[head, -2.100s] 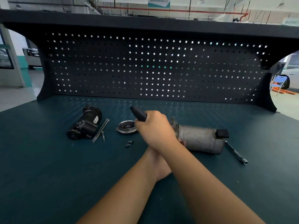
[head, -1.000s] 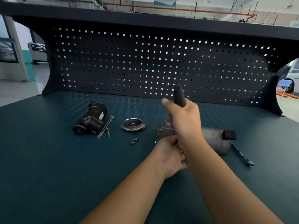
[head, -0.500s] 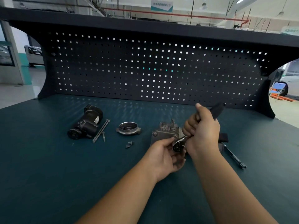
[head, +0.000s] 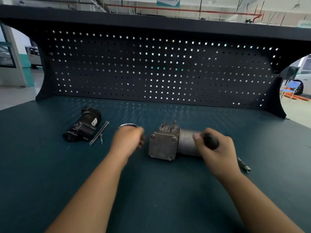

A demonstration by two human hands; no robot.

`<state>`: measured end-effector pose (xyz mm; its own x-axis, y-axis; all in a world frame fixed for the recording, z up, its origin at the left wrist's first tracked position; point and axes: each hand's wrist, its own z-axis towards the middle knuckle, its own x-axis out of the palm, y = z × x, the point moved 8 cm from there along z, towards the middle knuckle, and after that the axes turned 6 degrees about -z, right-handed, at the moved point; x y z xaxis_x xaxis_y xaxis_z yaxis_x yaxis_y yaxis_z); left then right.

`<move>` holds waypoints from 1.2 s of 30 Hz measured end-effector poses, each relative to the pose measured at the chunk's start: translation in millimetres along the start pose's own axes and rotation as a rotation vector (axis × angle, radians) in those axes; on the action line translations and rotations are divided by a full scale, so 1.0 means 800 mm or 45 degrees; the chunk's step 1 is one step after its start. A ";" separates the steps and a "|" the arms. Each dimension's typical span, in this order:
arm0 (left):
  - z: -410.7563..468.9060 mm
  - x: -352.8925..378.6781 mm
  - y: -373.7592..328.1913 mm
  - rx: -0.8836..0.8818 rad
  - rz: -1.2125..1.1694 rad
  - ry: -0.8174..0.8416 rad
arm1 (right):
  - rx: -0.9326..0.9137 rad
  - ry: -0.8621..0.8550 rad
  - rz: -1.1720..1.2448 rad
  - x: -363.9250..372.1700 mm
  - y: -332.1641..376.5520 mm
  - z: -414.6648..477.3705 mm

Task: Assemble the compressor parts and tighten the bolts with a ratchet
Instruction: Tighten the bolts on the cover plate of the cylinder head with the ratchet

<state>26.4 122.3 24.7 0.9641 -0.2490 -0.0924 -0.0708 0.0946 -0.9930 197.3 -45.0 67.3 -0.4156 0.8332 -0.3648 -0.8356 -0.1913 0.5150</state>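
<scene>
1. I cannot read any words here. They are all too blurry or too small.
2. At 12 o'clock, high up under the roof, hangs a white and green sign [head: 168,1]. It has a row of dark letters, but I cannot make them out.
3. At 10 o'clock lies a black part [head: 82,126] with a small white sticker [head: 94,122] on it. The marks on the sticker are too tiny to read.
4. At 2 o'clock, high up, is a pale green board [head: 303,24]. Its letters are just a blur.
</scene>
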 end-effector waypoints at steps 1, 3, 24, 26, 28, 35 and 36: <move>0.004 -0.024 -0.003 0.074 0.050 -0.228 | 0.023 -0.019 0.043 -0.001 -0.002 -0.001; 0.007 -0.055 -0.004 0.178 0.214 -0.483 | 0.177 -0.089 0.203 -0.006 -0.014 0.002; 0.026 -0.037 0.043 0.159 0.954 -0.143 | 0.426 -0.205 0.998 -0.015 -0.048 0.004; 0.022 -0.036 0.043 0.163 0.947 -0.126 | 0.427 -0.191 1.010 -0.014 -0.050 0.005; 0.017 -0.034 0.045 0.155 0.908 -0.107 | 0.425 -0.169 1.003 -0.012 -0.051 0.005; -0.031 -0.017 0.044 0.299 0.677 0.089 | 0.420 -0.162 0.979 -0.008 -0.050 0.004; -0.036 -0.012 0.044 0.312 0.629 0.122 | 0.420 -0.160 0.971 -0.008 -0.049 0.004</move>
<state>7.5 99.9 -11.5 0.8029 -0.2038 -0.5602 -0.4356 0.4409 -0.7847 233.6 -41.0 51.8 -0.7645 0.5922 0.2546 -0.1857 -0.5805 0.7928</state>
